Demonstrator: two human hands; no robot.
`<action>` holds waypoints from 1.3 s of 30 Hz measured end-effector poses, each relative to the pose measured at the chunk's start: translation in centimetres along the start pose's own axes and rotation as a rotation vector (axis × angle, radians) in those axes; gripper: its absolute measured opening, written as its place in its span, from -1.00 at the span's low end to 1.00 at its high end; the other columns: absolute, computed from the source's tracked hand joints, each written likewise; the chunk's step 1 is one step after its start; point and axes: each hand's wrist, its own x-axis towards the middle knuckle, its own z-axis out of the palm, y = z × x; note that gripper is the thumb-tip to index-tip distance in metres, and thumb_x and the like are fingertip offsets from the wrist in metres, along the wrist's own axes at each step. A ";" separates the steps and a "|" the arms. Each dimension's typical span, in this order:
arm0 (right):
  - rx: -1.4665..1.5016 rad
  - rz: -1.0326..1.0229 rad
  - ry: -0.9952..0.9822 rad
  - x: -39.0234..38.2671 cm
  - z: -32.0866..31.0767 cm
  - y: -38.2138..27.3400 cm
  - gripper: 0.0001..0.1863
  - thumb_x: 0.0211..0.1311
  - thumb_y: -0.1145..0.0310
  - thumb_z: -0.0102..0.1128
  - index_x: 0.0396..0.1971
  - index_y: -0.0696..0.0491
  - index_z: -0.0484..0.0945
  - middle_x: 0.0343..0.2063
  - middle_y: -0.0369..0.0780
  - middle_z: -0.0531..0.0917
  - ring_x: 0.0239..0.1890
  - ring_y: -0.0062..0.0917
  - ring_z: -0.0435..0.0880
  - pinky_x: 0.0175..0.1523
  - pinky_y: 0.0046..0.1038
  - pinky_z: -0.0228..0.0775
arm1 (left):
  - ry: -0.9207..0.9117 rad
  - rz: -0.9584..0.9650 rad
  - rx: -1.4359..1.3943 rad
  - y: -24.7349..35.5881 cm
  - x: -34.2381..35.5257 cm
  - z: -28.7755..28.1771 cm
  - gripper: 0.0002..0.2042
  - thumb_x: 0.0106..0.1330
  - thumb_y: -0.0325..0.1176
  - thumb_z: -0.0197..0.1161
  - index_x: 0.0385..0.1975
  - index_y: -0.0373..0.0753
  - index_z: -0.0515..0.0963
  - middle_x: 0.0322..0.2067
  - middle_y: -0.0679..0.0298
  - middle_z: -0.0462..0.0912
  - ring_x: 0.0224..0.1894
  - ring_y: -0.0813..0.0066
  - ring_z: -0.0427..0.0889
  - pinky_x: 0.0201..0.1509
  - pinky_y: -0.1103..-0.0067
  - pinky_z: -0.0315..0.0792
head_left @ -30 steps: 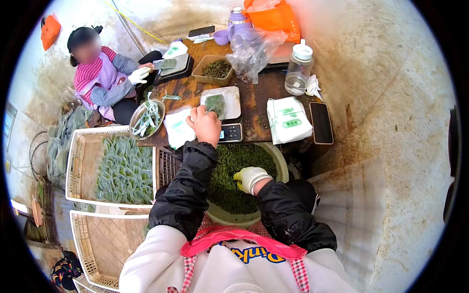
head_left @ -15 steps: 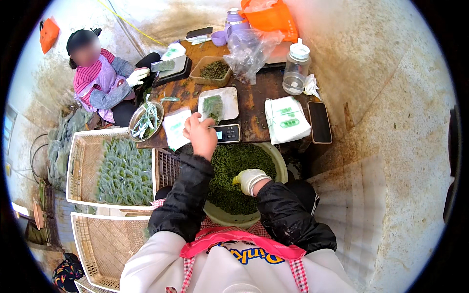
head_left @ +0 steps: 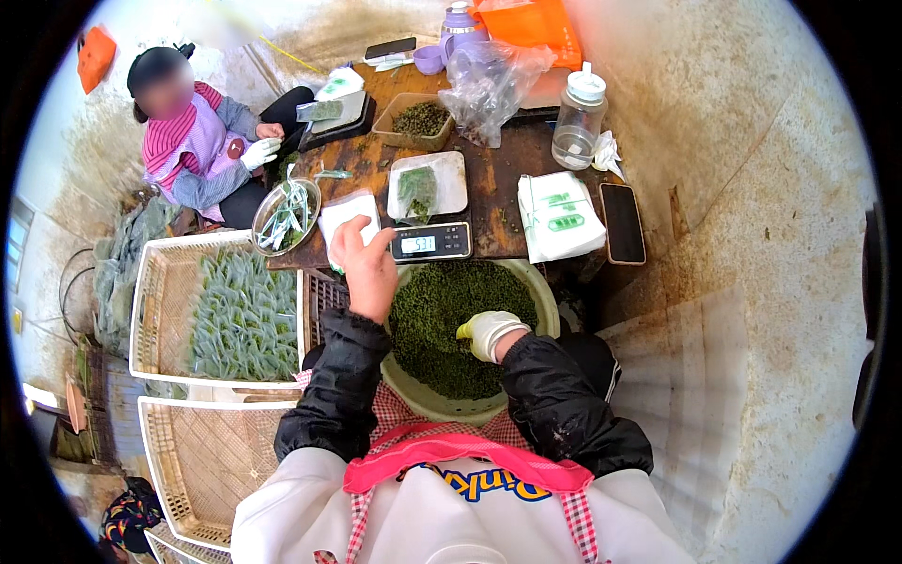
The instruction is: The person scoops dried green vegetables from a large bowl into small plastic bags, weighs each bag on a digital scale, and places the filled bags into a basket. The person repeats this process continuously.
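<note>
My bare left hand [head_left: 369,274] is raised over the table's near edge, fingers apart and holding nothing. It is beside the digital scale [head_left: 453,242], whose display is lit. A clear plastic bag of green plant bits [head_left: 417,193] lies on the scale's white pan [head_left: 455,171]. Under the hand is a stack of white printed bags [head_left: 344,214]. My right hand [head_left: 491,335], in a white glove with yellow fingertips, rests at the surface of small green plant pieces [head_left: 442,357] in a wide basin [head_left: 548,310]. Its fingers are curled together; anything in them is hidden.
At left, a white crate [head_left: 164,310] holds rows of filled bags [head_left: 242,320]; another crate [head_left: 216,461] stands nearer. Tied white bags [head_left: 561,221], a phone [head_left: 622,224] and a water bottle [head_left: 578,122] line the right. A co-worker [head_left: 193,141] sits at far left.
My left hand has drawn back from the bag on the scale toward me, uncovering the display. My right hand stays in the basin. The view has shifted slightly.
</note>
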 end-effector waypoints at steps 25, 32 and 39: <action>-0.273 -0.173 0.769 -3.9 -3.0 -7.7 -0.48 0.00 0.47 0.17 0.00 -0.36 0.58 0.31 -0.31 0.28 0.30 -0.04 0.19 0.26 -0.05 0.19 | -0.240 0.094 -0.413 0.6 -6.8 -8.2 -0.79 0.01 -0.65 0.15 -0.31 -0.35 0.52 -0.31 0.08 0.59 -0.24 0.09 0.62 -0.17 0.39 0.52; -0.035 -0.246 0.876 -0.9 -1.7 -10.1 -0.60 -0.08 0.43 0.27 -0.12 -0.09 0.61 0.05 -0.15 0.51 0.09 -0.12 0.44 0.15 -0.20 0.32 | -0.218 0.090 -0.496 0.5 -6.3 -11.7 -0.88 0.09 -0.61 0.21 -0.36 -0.35 0.55 -0.32 0.06 0.60 -0.26 0.04 0.61 -0.19 0.38 0.52; -0.109 -0.686 0.933 -4.0 -3.7 -11.3 -0.82 -0.10 0.41 0.30 -0.39 0.02 0.62 -0.35 -0.18 0.63 -0.25 -0.19 0.60 -0.16 -0.26 0.45 | -0.471 0.118 -0.103 -1.8 -6.8 -18.3 -0.78 -0.07 -0.39 0.38 -0.39 -0.22 0.57 -0.17 0.20 0.48 0.15 0.09 0.37 0.22 0.23 0.16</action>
